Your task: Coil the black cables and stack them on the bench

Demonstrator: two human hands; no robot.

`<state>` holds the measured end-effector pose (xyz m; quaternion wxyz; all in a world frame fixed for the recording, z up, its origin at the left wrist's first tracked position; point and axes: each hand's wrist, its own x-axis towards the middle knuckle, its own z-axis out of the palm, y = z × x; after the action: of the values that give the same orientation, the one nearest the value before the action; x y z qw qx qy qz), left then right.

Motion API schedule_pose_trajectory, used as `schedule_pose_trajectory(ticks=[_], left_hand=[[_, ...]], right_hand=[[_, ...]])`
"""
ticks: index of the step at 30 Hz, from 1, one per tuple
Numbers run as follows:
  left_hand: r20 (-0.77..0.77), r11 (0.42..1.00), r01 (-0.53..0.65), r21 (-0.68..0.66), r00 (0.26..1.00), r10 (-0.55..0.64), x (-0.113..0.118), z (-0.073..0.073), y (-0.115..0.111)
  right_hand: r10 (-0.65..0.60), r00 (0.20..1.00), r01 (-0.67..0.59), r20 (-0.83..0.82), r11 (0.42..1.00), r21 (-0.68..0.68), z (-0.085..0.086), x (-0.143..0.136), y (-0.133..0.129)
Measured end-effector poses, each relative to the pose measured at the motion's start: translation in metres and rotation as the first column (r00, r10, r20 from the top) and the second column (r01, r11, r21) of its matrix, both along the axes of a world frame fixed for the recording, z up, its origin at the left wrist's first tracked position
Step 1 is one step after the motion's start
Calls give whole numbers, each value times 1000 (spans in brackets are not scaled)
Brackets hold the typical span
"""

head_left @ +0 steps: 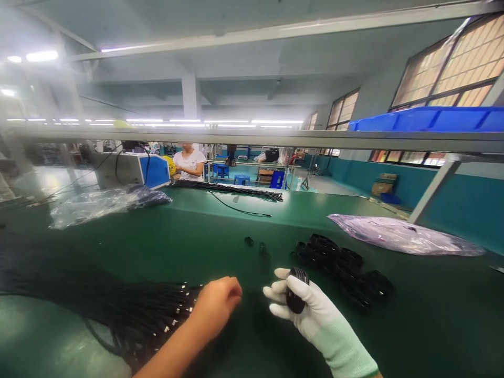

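My right hand [301,302], in a white glove with a pale green cuff, grips a black ribbed round part [297,290] between thumb and fingers. My left hand [220,302] is bare, its fingers curled together; whether they pinch anything is hidden. Beside the left hand spreads a large bundle of black cables [129,299] with small white tips. To the right of the gloved hand lies a pile of black rounded parts [338,265]. Two small dark pieces, one of them a little black piece [249,241], rest on the green table [205,236] beyond my hands.
Clear plastic bags [106,203] lie at the back left, near a blue and white machine [155,171]. Another plastic bag [401,235] is at the right. More black cables [236,191] lie along the far edge. A person [189,161] is beyond the table. A metal shelf bar [252,137] crosses above.
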<state>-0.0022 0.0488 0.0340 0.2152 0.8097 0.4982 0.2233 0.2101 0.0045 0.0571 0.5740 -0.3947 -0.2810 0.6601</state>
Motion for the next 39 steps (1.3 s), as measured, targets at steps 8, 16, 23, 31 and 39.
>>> schedule_pose_trajectory(ticks=[8, 16, 23, 31, 39], left_hand=[[-278, 994, 108, -1, 955, -104, 39, -24, 20], [-372, 1000, -10, -1, 928, 9, 9, -7, 24], [-378, 999, -33, -23, 926, 22, 9, -4, 46], [-392, 963, -269, 27, 883, 258, -29, 19, 99], [-261, 997, -45, -65, 965, 26, 7, -10, 54]], right_hand=[[-46, 999, 47, 26, 998, -33, 0, 2, -2], [-61, 998, 62, 27, 998, -32, 1, -5, 0], [-326, 945, 326, 14, 945, 1, 3, 13, 7], [-361, 933, 361, 9, 932, 24, 5, 15, 7], [-266, 958, 262, 105, 964, 52, 8, -1, 1]])
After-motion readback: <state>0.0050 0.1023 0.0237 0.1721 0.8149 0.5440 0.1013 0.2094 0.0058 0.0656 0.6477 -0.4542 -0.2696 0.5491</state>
